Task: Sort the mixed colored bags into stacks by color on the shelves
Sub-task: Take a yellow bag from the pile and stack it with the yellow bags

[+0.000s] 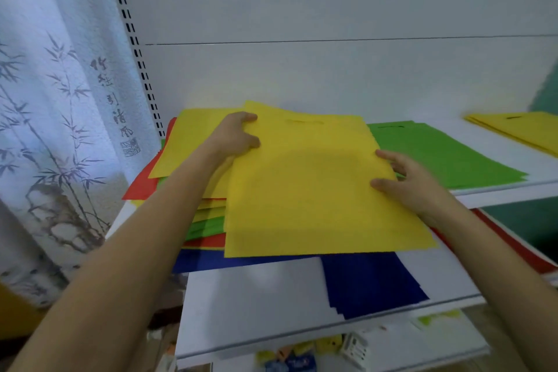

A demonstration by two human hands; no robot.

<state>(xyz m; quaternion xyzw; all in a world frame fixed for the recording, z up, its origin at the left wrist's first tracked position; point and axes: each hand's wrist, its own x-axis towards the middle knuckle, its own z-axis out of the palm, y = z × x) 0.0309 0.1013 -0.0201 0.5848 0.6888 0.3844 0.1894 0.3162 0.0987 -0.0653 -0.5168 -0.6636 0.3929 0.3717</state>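
A flat yellow bag (314, 187) with a slot handle is held above a mixed pile (205, 220) of yellow, green, red and blue bags at the left of the upper shelf. My left hand (235, 136) pinches its upper left edge. My right hand (404, 181) grips its right edge, thumb on top. To the right on the same shelf lie a green stack (447, 154) and, at the far right, a yellow stack (525, 130). A dark blue stack (371, 284) rests on the shelf below. A red stack (513, 248) shows partly behind my right forearm.
The white upper shelf edge (498, 193) runs rightward; the lower white shelf (256, 305) juts toward me. A perforated upright (133, 36) stands at the left beside a bamboo-print curtain (54, 130). Small packaged items (302, 356) sit on a bottom shelf.
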